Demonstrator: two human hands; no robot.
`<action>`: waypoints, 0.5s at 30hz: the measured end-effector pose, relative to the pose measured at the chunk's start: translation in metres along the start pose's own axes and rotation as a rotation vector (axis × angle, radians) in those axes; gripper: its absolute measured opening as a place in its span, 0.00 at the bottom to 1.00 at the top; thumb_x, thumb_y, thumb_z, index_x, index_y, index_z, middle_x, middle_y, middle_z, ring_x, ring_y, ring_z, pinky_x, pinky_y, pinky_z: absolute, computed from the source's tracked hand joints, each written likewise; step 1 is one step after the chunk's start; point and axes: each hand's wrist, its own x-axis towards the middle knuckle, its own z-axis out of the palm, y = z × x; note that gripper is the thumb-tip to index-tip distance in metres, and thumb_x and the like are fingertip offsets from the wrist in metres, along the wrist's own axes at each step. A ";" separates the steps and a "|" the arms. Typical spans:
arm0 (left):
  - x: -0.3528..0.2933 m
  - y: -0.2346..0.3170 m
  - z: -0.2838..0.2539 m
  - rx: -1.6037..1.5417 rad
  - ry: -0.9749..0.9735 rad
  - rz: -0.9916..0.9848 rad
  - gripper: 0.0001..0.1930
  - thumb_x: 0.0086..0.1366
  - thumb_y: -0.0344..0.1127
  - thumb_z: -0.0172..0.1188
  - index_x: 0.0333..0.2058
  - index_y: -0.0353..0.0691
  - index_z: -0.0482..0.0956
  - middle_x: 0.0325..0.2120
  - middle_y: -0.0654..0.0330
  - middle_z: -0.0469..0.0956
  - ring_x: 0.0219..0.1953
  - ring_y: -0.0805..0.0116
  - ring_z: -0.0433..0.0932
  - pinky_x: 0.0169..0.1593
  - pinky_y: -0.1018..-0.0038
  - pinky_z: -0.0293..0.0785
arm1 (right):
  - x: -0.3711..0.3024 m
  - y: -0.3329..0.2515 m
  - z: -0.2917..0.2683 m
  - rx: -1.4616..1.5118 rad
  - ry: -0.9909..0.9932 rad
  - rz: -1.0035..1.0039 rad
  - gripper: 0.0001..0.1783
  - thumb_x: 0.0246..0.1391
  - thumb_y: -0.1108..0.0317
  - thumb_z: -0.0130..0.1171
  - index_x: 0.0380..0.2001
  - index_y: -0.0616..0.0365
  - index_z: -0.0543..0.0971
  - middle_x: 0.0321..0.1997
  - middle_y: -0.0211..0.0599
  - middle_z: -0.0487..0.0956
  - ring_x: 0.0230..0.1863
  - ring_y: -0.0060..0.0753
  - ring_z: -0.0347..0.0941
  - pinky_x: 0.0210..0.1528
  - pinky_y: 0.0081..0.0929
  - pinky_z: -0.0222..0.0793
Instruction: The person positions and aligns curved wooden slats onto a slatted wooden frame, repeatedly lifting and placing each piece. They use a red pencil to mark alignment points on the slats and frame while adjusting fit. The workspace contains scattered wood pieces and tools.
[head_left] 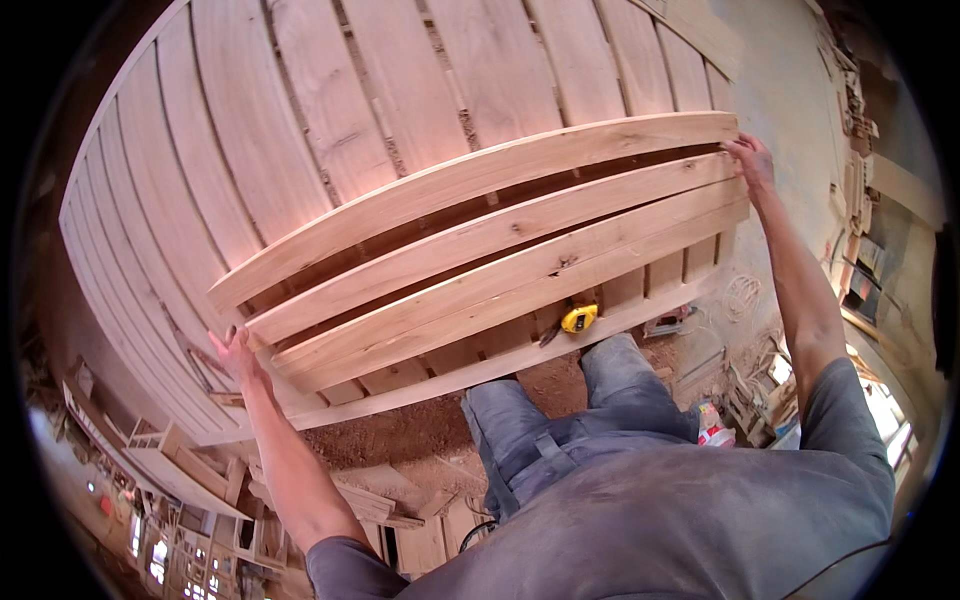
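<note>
Bracketing middle board point(500, 233) with left hand point(237, 353), fingers spread, and right hand point(753, 160), closure unclear.
Could nudge tape measure point(579, 318) off near edge of slatted panel point(400, 80) by dragging the board inward.

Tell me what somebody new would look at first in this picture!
Probably the long, pale wooden boards in the middle, lying across a big slatted wooden surface. The person's bare left hand is at the boards' left ends, and the bare right hand is at their right ends. The bright yellow, rounded tape measure stands out too, just below the boards and near the person's knees.
</note>
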 end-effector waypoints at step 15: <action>0.004 -0.047 -0.027 -0.024 -0.240 -0.101 0.32 0.71 0.37 0.58 0.70 0.33 0.65 0.47 0.64 0.78 0.48 0.74 0.75 0.57 0.72 0.69 | 0.007 0.038 -0.016 -0.019 0.022 -0.120 0.35 0.49 0.62 0.72 0.61 0.61 0.78 0.50 0.37 0.84 0.49 0.29 0.80 0.55 0.26 0.74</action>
